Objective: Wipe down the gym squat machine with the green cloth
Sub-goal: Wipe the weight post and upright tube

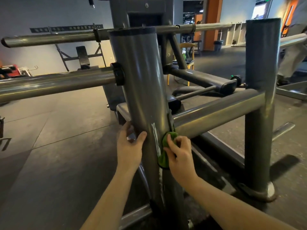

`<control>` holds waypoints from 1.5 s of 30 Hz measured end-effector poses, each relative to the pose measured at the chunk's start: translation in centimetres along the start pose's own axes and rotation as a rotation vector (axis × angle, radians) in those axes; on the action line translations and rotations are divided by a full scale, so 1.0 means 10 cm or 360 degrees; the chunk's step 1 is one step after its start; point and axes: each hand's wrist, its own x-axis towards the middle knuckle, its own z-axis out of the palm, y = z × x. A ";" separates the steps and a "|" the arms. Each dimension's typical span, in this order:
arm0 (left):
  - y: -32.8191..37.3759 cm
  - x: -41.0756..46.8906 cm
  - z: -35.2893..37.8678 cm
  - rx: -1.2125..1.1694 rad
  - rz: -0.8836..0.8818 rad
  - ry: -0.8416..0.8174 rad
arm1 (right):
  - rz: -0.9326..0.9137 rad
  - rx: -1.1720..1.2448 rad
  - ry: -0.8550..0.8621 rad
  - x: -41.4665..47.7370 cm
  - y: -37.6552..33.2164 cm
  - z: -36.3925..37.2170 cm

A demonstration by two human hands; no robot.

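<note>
The grey squat machine fills the view, with a thick upright post [141, 83] in the middle. A horizontal crossbar [216, 113] runs from it to a second upright [260, 97] on the right. My right hand [180, 155] presses the bunched green cloth [164, 151] against the right side of the middle post, just under the crossbar joint. My left hand [129, 146] grips the left side of the same post at about the same height, thumb across the front. White lettering shows on the post between my hands.
Long grey weight pegs [54, 83] stick out to the left of the post, one higher bar [49, 39] behind. A bench frame stands by the far wall. A wooden chair [187, 62] sits behind the machine. A person stands at the right edge. Dark rubber floor all around.
</note>
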 end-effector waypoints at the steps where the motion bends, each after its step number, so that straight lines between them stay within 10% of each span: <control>1: -0.09 -0.08 0.01 -0.0029 -0.0009 -0.0002 | 0.0015 0.0058 0.0002 0.07 -0.03 -0.02; 8: -0.27 -0.24 0.06 -0.0146 -0.0121 -0.0013 | -0.0032 0.0358 0.0221 1.31 -0.56 -0.16; 14: -0.51 -0.36 0.02 0.0045 -0.0073 0.0033 | -0.0105 0.0075 0.0136 0.06 0.02 0.11; 37: -1.21 -0.92 0.15 0.0140 -0.0306 0.0002 | 0.1187 0.0439 -0.0331 -1.23 0.78 0.17; 45: -1.51 -1.05 0.15 0.0220 -0.0297 -0.0007 | 0.0811 0.0702 0.0067 -0.85 0.45 0.25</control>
